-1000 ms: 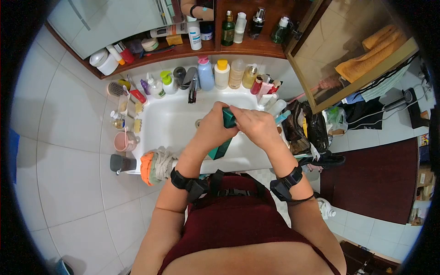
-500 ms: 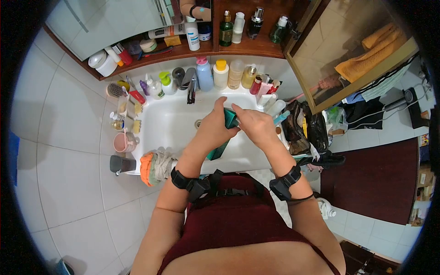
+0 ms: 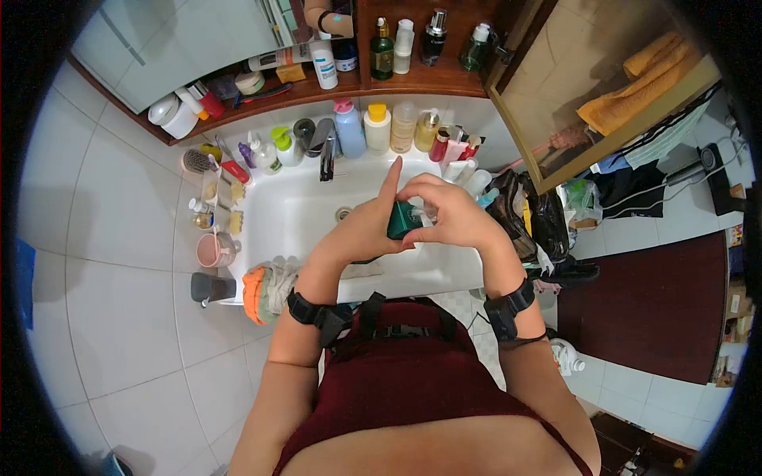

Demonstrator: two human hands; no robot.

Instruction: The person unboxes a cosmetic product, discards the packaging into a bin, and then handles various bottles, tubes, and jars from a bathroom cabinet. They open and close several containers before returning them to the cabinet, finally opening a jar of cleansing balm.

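both hands are meeting over the middle of the white sink (image 3: 294, 214), right above the basin. the left hand (image 3: 367, 226) is wrapping around a dark green tube (image 3: 401, 220), with its index finger sticking straight up toward the back edge of the sink. the right hand (image 3: 452, 214) is pinching at the top end of that same tube with thumb and fingers curled in, so both hands are gripping it. can't tell if a cap is on or off, it's too small and covered by fingers.

along the back edge of the sink a row of bottles is standing: a blue bottle with a pink cap (image 3: 348, 127), a white bottle with a yellow cap (image 3: 378, 127), and the faucet (image 3: 327, 151) just left of them. on the left edge of the sink a pink mug (image 3: 214, 248) is sitting, and at the front left corner an orange and grey cloth (image 3: 266, 289) is hanging over the rim. off the right edge a black bag (image 3: 532, 222) is lying open. above it all a wooden shelf (image 3: 429, 83) is holding more bottles, and an orange towel (image 3: 635, 91) is showing in the mirror door on the right. black wrist straps are sitting on both forearms.
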